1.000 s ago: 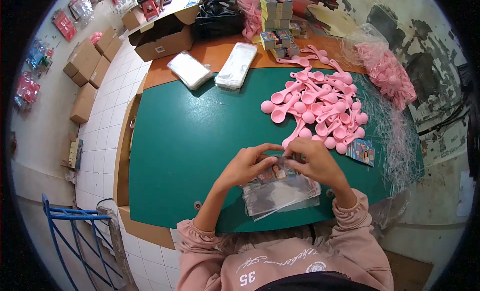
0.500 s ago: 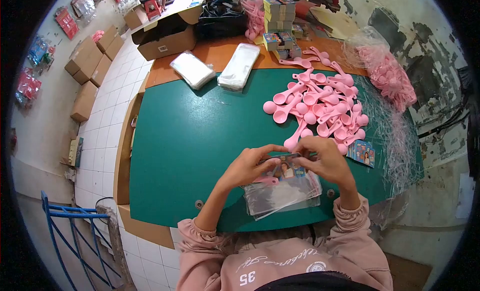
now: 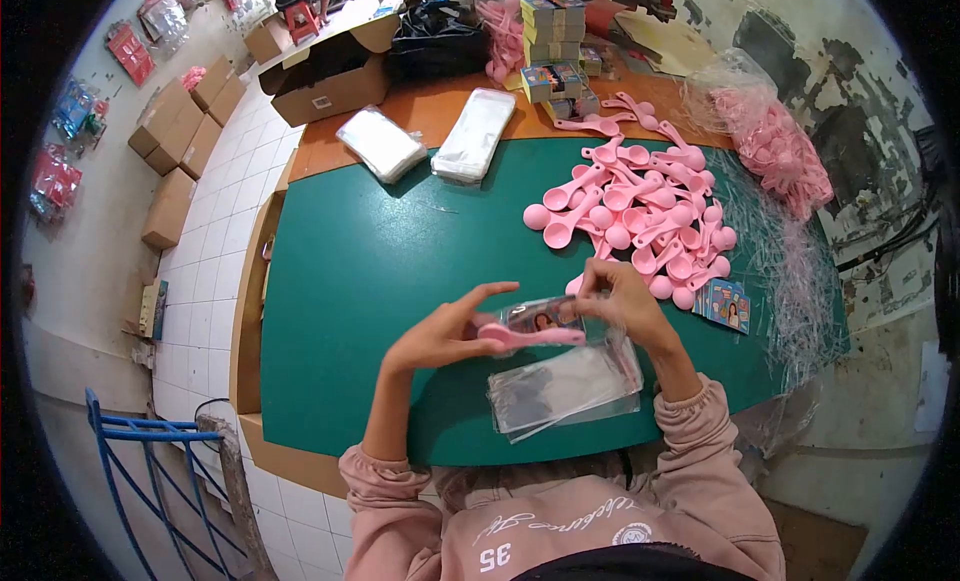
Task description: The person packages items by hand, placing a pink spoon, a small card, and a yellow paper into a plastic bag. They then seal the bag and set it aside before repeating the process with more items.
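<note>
A clear plastic bag [image 3: 514, 317] with a printed card [image 3: 545, 321] and a pink measuring spoon [image 3: 530, 338] stretches between my hands. My left hand [image 3: 435, 333] grips its left end by the spoon's bowl, thumb below and index finger extended. At the right end, the bent fingers of my right hand [image 3: 632, 306] pinch the bag's edge. Just below lies a loose stack of clear bags [image 3: 545, 393] on the green tabletop. Beyond my right hand spreads a pile of pink measuring spoons [image 3: 640, 206], with several printed cards [image 3: 724, 307] to its right.
Two stacks of clear bags [image 3: 475, 136] lie toward the back. Behind the spoons stand banded card bundles [image 3: 553, 51]. An open cardboard box [image 3: 330, 86] is at the back left. Plastic scraps [image 3: 800, 281] and a bag of pink spoons [image 3: 775, 146] line the right edge.
The bag with the card and spoon has been raised and shifted left off the stack. My left hand has moved left, my right hand slightly left, and the spoon now lies across the bag's front.
</note>
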`<action>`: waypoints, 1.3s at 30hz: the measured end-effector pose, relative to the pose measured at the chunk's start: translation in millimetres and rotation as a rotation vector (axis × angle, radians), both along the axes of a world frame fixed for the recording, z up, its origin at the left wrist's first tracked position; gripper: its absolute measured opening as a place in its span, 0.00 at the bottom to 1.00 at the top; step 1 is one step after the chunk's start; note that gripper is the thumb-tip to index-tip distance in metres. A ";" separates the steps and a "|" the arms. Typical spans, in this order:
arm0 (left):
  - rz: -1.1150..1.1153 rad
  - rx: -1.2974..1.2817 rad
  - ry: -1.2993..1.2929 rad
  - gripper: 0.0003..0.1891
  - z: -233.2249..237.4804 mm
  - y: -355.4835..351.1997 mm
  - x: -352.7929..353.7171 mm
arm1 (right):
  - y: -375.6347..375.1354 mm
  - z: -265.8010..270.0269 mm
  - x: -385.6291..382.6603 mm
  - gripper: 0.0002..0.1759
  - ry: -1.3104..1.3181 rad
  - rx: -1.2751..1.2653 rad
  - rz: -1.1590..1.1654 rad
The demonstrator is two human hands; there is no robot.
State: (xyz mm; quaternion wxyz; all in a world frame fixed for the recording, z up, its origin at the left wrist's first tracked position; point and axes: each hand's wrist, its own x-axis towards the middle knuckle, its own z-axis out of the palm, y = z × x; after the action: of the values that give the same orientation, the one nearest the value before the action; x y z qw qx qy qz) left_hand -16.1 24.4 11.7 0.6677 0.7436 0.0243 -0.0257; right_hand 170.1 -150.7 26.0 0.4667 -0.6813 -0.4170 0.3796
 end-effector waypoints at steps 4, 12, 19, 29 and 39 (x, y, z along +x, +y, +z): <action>0.091 -0.113 0.111 0.35 4.8 10.9 -7.8 | 3.6 3.8 -1.0 0.08 0.075 0.062 -0.012; 0.118 -0.141 0.072 0.28 -5.8 0.7 -3.3 | -1.1 4.8 2.3 0.12 0.001 -0.015 0.035; 0.394 0.041 0.026 0.13 -18.8 -7.2 5.2 | -0.7 -3.0 -0.8 0.10 -0.068 0.033 0.027; 0.300 -0.061 0.076 0.15 -12.9 -1.8 4.2 | -0.1 -8.5 -0.2 0.07 -0.036 0.020 -0.010; 0.240 -0.075 0.066 0.22 -13.1 -2.0 6.8 | 2.4 -5.2 -4.4 0.08 -0.015 0.096 -0.029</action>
State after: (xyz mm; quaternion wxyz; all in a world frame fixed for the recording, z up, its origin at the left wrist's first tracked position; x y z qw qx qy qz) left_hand -9.2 22.3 -1.5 0.6922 0.7085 0.1341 0.0289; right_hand 165.7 -148.4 20.8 0.5008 -0.6670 -0.4285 0.3473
